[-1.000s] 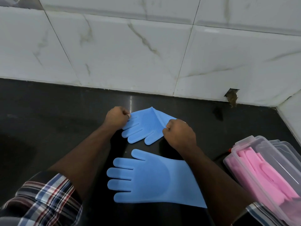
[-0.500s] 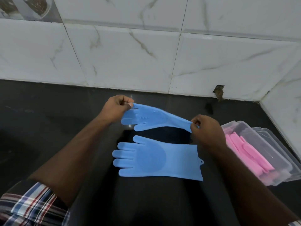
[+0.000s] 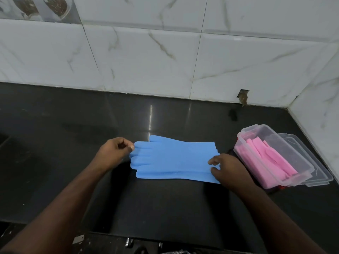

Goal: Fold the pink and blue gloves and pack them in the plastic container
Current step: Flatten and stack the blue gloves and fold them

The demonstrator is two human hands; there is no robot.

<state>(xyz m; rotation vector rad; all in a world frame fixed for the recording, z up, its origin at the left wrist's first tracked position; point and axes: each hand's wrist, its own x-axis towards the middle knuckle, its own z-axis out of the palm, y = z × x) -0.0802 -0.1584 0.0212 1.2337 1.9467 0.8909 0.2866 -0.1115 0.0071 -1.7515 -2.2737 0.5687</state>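
Holding stacked blue gloves (image 3: 174,159) | left hand (image 3: 114,153), right hand (image 3: 226,167)

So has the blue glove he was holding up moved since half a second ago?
Yes. The upper blue glove, then held clear of the lower blue glove, now lies stacked on it on the black counter, fingers and cuffs roughly aligned.

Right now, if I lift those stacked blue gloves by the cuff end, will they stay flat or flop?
Probably flop: the blue gloves lie thin and limp on the counter. The top one may slide off, since they merely rest stacked, edges slightly offset. They look light; the left hand pinches just the fingertips, the right hand the cuffs.
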